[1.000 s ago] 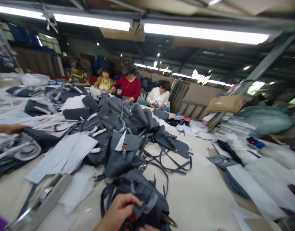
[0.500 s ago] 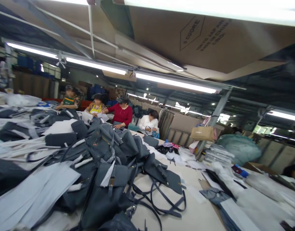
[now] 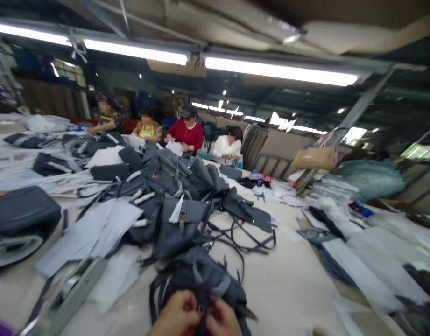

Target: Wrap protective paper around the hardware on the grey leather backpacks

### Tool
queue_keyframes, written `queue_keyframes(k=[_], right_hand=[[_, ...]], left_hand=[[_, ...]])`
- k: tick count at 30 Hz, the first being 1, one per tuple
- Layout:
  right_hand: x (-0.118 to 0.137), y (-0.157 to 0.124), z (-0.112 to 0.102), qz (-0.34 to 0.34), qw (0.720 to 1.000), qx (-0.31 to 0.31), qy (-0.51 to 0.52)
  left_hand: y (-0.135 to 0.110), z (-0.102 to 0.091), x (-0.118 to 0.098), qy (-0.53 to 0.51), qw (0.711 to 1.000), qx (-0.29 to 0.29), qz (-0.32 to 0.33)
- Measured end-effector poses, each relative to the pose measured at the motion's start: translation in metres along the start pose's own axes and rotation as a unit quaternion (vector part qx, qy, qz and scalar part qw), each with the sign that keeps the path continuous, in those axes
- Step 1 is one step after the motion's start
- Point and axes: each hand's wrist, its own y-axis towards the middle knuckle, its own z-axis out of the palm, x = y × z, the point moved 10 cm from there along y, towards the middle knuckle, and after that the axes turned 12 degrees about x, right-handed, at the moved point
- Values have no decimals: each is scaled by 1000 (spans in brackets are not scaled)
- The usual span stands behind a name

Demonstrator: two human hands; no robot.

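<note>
At the bottom of the head view, my left hand (image 3: pixel 176 313) and my right hand (image 3: pixel 222 318) are close together on a dark blue-grey bag (image 3: pixel 204 268). My left thumb and fingers pinch a dark strap (image 3: pixel 202 298) with a small gold-coloured fitting. On the strap's other side, the fingers of my right hand are bent in and closed on it too. Motion blur hides the finest detail at the fingertips. Just beyond lies another dark bag (image 3: pixel 181 228) with a flap, a gold-coloured clasp and a white paper slip.
A heap of similar bags (image 3: pixel 172 172) covers the table's middle. White paper sheets (image 3: pixel 95 228) and a grey metal tool (image 3: pixel 76 284) lie left. Plastic and papers (image 3: pixel 362 270) spread along the right. Several people work at the far side, one in a red top (image 3: pixel 188 135).
The view has tilted down, bringing both hands and the bag they hold into sight. Across the table, the person in red now holds up a white sheet.
</note>
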Motion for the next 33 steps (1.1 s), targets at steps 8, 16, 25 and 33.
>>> queue_keyframes(k=[8, 16, 25, 33], right_hand=[[3, -26, 10, 18, 968, 5, 250], [1, -23, -2, 11, 976, -25, 217], [-5, -28, 4, 63, 976, 14, 208], [-10, -27, 0, 29, 983, -47, 175]], left_hand=[[-20, 15, 18, -47, 998, 12, -48], [-18, 19, 12, -25, 997, 39, -56], [-14, 17, 2, -27, 999, -4, -17], [-14, 13, 6, 51, 998, -22, -22]])
